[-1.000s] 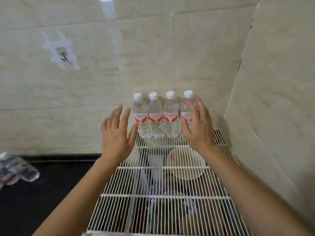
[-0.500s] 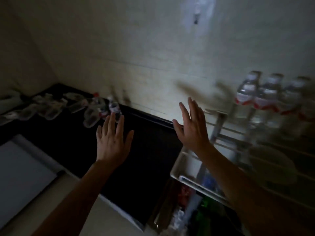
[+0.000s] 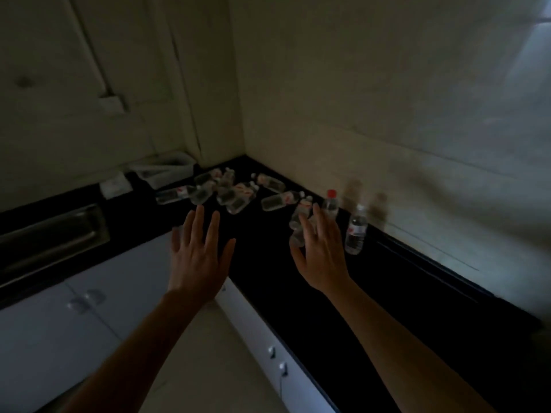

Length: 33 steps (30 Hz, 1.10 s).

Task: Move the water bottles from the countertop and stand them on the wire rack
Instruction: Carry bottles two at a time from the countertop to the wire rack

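Several clear water bottles with red-and-white labels lie scattered in the corner of the black countertop [image 3: 387, 293], among them one lying bottle [image 3: 278, 200]. Two stand upright near the wall: a red-capped bottle [image 3: 331, 205] and a white-capped bottle [image 3: 356, 231]. My left hand [image 3: 199, 254] hovers open over the counter's front edge, fingers spread, holding nothing. My right hand [image 3: 320, 254] is open too, its fingertips just in front of the nearest lying bottles and left of the white-capped one. The wire rack is out of view.
The scene is dim. A metal sink [image 3: 50, 236] is set into the counter at the left. White containers [image 3: 162, 171] sit against the left wall. White cabinet doors [image 3: 89, 308] with handles are below, and tiled walls meet at the corner.
The view has swung left from the wire rack with its standing bottles to the counter corner. Both open hands moved along and now reach toward the scattered bottles.
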Each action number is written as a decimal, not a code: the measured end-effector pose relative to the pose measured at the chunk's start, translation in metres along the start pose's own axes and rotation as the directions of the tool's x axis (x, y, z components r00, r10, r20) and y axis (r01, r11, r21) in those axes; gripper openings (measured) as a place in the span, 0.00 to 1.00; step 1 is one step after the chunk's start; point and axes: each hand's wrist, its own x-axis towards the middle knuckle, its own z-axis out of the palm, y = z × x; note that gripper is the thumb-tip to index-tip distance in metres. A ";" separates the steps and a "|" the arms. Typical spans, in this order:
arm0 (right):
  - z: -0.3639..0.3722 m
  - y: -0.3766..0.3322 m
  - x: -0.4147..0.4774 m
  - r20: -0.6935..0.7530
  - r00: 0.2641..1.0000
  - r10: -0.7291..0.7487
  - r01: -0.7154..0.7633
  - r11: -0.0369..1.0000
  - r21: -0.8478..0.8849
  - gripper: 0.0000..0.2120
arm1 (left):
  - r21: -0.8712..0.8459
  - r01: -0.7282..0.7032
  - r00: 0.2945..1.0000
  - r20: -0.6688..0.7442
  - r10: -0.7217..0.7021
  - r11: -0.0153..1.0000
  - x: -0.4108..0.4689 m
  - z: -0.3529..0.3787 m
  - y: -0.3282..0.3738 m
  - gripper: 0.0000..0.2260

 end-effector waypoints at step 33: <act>0.391 -0.055 0.434 0.547 0.767 0.337 -0.358 0.931 -0.071 0.29 | -0.205 -0.081 0.868 0.467 0.170 0.975 0.438 0.308 -0.341 0.41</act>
